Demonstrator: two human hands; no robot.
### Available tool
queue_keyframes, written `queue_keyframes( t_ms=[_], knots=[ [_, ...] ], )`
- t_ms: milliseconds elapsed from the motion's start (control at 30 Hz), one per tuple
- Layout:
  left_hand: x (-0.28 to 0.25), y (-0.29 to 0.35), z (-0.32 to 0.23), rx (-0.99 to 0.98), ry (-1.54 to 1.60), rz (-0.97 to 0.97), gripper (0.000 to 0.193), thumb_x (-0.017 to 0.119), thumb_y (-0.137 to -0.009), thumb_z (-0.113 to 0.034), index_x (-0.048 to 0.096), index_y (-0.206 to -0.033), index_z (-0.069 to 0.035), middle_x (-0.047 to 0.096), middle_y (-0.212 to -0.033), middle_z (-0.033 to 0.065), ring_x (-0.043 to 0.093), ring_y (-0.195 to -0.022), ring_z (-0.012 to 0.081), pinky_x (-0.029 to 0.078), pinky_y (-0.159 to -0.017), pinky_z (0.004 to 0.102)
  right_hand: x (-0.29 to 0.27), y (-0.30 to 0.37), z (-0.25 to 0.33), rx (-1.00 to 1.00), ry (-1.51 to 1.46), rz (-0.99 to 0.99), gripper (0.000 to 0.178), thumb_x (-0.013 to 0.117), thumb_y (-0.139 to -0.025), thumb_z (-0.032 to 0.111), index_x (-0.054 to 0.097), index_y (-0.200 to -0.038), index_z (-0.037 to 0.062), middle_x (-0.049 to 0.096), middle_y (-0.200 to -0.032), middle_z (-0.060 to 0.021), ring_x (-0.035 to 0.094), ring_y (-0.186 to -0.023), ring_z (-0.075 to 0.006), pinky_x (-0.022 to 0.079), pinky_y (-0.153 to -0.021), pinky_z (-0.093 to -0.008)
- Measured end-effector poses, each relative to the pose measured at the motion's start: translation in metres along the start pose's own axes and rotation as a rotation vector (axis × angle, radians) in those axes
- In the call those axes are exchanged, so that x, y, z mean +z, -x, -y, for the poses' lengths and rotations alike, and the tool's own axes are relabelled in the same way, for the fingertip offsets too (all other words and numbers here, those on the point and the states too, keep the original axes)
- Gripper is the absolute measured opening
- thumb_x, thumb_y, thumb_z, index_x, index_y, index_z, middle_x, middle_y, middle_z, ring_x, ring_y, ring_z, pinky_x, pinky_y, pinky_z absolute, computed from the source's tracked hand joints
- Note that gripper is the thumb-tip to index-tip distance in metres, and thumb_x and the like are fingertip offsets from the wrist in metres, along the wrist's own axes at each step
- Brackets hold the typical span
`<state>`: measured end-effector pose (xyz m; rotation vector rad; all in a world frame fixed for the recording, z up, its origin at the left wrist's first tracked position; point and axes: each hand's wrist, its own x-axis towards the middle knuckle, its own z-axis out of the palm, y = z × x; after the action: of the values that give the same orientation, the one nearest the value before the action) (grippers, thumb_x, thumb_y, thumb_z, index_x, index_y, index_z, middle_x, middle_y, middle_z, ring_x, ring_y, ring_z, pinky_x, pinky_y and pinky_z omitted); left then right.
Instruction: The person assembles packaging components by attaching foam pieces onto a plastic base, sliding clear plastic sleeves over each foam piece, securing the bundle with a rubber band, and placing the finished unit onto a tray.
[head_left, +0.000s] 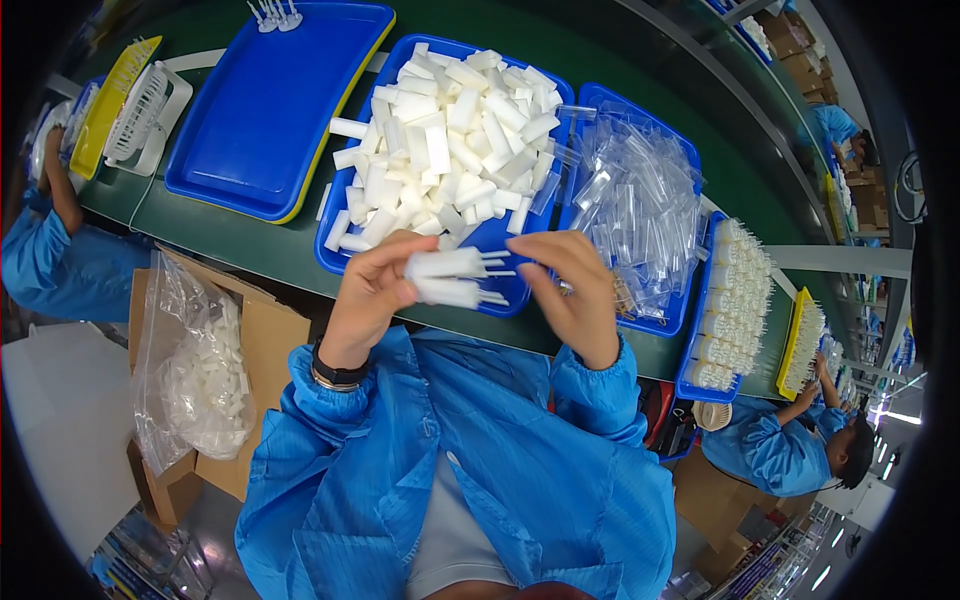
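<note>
Pronged white pieces (pixel 445 278) are clamped in the left grip (pixel 370 288) over the six-o'clock edge of the blue tray (pixel 490 236), prongs (pixel 498 272) toward three o'clock, probably leaving those ends free facing the right grip (pixel 573 285), spread apart. White blocks (pixel 455 150) heap at twelve o'clock, presumably within reach.

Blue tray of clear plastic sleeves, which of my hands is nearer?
Right. Your right hand is by the near left corner of the tray; your left hand, holding white blocks with thin prongs, is farther left.
</note>
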<state>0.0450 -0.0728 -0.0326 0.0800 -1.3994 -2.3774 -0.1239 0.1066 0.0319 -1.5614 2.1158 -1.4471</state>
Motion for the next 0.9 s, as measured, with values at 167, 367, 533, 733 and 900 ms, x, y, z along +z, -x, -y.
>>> queue_keyframes(
  t_ms=[167,367,533,733,900],
  knots=[
    [-0.008,0.003,-0.004,-0.061,0.126,-0.132,0.049,0.067,-0.088,-0.025,0.052,-0.127,0.0,0.054,-0.123,0.0131,0.063,-0.102,0.0229,0.058,-0.074,0.0283,0.032,0.005,-0.006,0.086,0.22,0.238,0.038,0.075,-0.073,0.011,0.064,-0.109,0.0077,0.058,-0.104,-0.0102,0.056,-0.094,-0.0296,0.047,-0.08,-0.037],
    [-0.001,0.0,-0.001,-0.044,0.141,-0.174,0.04,0.068,-0.086,-0.015,0.054,-0.121,-0.002,0.053,-0.122,0.0124,0.06,-0.107,0.0236,0.058,-0.076,0.0313,0.048,0.01,-0.008,0.131,0.326,0.186,0.026,0.075,-0.072,0.01,0.065,-0.096,0.0051,0.059,-0.093,-0.0094,0.058,-0.084,-0.028,0.048,-0.07,-0.0368],
    [-0.004,0.0,0.002,-0.061,0.151,-0.135,0.038,0.068,-0.085,-0.012,0.055,-0.12,-0.003,0.053,-0.12,0.0118,0.059,-0.108,0.0238,0.058,-0.079,0.0341,0.047,0.014,-0.009,0.106,0.274,0.16,0.014,0.068,-0.078,0.008,0.063,-0.089,0.0025,0.055,-0.085,-0.0098,0.056,-0.079,-0.0282,0.047,-0.068,-0.0381],
    [0.004,-0.003,-0.005,-0.063,0.143,-0.148,0.044,0.069,-0.081,-0.002,0.055,-0.123,0.0,0.056,-0.119,0.0121,0.058,-0.11,0.0217,0.054,-0.087,0.0306,0.029,0.015,-0.004,0.169,0.14,0.078,0.027,0.069,-0.078,0.003,0.065,-0.105,0.0028,0.063,-0.096,-0.0133,0.063,-0.082,-0.0308,0.051,-0.07,-0.0367],
    [0.003,0.0,-0.005,-0.139,0.056,-0.152,0.055,0.081,-0.074,-0.021,0.058,-0.12,-0.001,0.06,-0.115,0.0112,0.056,-0.11,0.0198,0.044,-0.096,0.0298,0.008,0.015,0.005,0.134,0.204,-0.017,0.021,0.073,-0.077,0.005,0.069,-0.097,0.0019,0.069,-0.092,-0.0122,0.068,-0.081,-0.0276,0.055,-0.07,-0.0325]
  ],
)
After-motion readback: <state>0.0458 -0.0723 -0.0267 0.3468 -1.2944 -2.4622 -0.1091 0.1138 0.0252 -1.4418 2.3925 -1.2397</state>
